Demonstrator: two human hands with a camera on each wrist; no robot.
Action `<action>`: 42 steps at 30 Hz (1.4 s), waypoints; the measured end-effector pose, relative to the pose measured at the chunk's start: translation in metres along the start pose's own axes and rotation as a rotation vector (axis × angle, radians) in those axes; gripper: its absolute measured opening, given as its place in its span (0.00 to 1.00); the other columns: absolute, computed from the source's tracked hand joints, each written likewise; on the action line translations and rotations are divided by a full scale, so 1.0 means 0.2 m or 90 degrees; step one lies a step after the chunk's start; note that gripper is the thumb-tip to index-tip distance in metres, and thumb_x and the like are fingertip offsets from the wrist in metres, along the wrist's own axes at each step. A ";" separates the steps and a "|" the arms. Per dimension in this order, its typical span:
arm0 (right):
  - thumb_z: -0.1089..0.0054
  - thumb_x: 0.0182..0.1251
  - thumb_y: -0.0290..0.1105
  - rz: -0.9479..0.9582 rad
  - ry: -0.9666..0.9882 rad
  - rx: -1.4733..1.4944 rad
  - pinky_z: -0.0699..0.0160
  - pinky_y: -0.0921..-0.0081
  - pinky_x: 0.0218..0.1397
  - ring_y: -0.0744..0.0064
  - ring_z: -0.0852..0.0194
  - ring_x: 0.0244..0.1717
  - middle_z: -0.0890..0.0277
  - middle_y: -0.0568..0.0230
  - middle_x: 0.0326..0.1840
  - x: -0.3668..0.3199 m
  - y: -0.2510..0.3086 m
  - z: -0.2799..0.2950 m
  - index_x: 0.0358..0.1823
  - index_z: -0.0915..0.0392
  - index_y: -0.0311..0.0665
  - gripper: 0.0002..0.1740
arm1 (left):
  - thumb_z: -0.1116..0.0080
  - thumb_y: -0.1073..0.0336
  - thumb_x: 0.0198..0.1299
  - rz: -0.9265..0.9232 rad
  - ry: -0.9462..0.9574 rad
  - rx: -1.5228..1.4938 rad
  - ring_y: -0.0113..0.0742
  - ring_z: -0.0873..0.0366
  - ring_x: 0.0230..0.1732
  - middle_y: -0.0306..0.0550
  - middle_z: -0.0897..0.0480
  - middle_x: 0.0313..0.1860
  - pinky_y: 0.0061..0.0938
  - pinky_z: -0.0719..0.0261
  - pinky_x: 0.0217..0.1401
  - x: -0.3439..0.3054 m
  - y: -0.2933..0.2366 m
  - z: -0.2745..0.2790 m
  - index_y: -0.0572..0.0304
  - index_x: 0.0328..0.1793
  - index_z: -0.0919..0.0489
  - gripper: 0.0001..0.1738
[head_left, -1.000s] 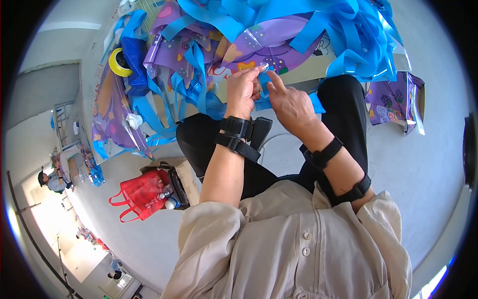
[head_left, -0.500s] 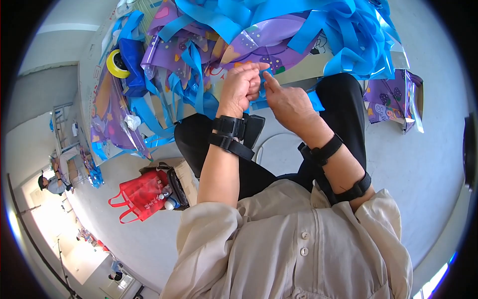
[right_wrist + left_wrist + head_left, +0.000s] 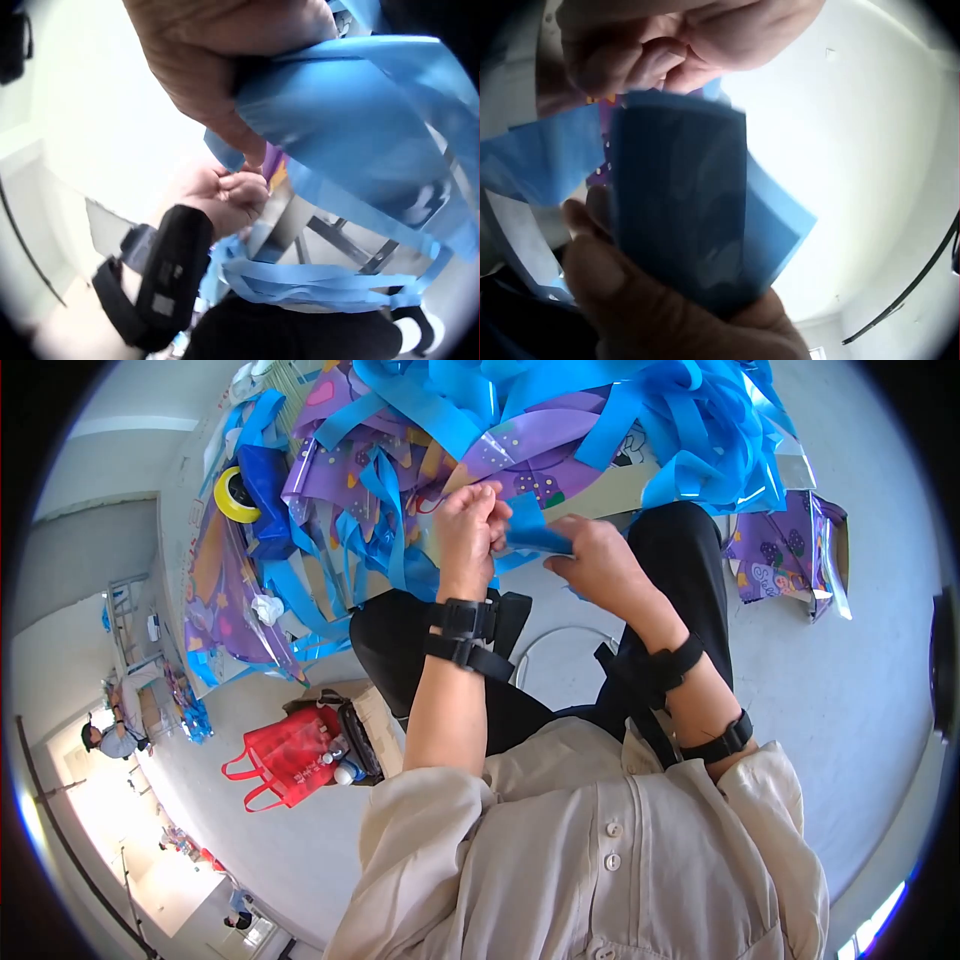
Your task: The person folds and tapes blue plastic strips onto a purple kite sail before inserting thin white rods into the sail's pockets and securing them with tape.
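Note:
A flat blue plastic strip stretches between the two hands, over the front of the heaped work surface. My right hand grips its right part, with the thumb pressed along it in the left wrist view. My left hand is raised just left of the strip, its fingers curled. In the left wrist view these fingers overlap the strip's upper edge; I cannot tell whether they hold anything. Seen from the right wrist, a wide loop of blue strip hangs from the right hand.
Blue strips lie tangled over purple printed sheets. At the left, a yellow tape roll sits by a dark blue dispenser. A red bag stands on the floor; a purple-covered box is at the right.
The hands were close together, fingertips nearly meeting. My right hand has moved right and slightly down, with the blue strip now visible between the hands. Left-hand fingers have lifted slightly.

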State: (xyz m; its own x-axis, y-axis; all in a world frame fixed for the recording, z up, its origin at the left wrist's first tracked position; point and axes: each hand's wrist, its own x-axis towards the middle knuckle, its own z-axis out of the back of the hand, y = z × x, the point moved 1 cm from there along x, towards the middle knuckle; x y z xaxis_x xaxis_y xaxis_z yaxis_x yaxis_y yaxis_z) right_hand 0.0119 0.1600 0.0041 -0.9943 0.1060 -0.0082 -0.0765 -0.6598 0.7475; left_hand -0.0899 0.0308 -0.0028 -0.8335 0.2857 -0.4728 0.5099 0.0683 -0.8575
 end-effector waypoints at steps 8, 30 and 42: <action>0.30 0.46 0.25 -0.320 0.052 0.628 0.34 0.83 0.27 0.84 0.31 0.23 0.22 0.71 0.26 -0.09 0.00 0.08 0.36 0.19 0.33 0.13 | 0.35 0.68 0.53 -0.078 0.030 0.060 0.17 0.39 0.14 0.32 0.32 0.14 0.16 0.43 0.15 -0.32 0.05 -0.06 0.61 0.23 0.29 0.14; 0.48 0.68 0.34 -0.456 -0.074 1.001 0.16 0.65 0.36 0.64 0.19 0.34 0.22 0.50 0.39 -0.22 0.12 0.01 0.47 0.29 0.25 0.16 | 0.45 0.64 0.63 -0.184 0.024 0.079 0.20 0.37 0.19 0.33 0.29 0.22 0.17 0.35 0.21 -0.38 0.04 -0.05 0.63 0.31 0.23 0.11; 0.44 0.65 0.34 -0.467 -0.283 0.918 0.24 0.75 0.33 0.74 0.26 0.31 0.25 0.63 0.32 -0.24 0.01 0.01 0.42 0.26 0.29 0.13 | 0.44 0.68 0.62 -0.084 0.076 -0.042 0.18 0.40 0.18 0.31 0.33 0.19 0.15 0.41 0.20 -0.44 -0.04 -0.06 0.60 0.25 0.27 0.12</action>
State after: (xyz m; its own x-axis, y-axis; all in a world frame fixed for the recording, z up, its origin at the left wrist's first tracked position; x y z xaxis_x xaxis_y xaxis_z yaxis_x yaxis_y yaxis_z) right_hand 0.0595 0.1558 0.0075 -0.6659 0.4150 -0.6199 -0.1064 0.7697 0.6295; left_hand -0.0174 0.0161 0.0477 -0.8647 0.3814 -0.3267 0.4141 0.1735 -0.8935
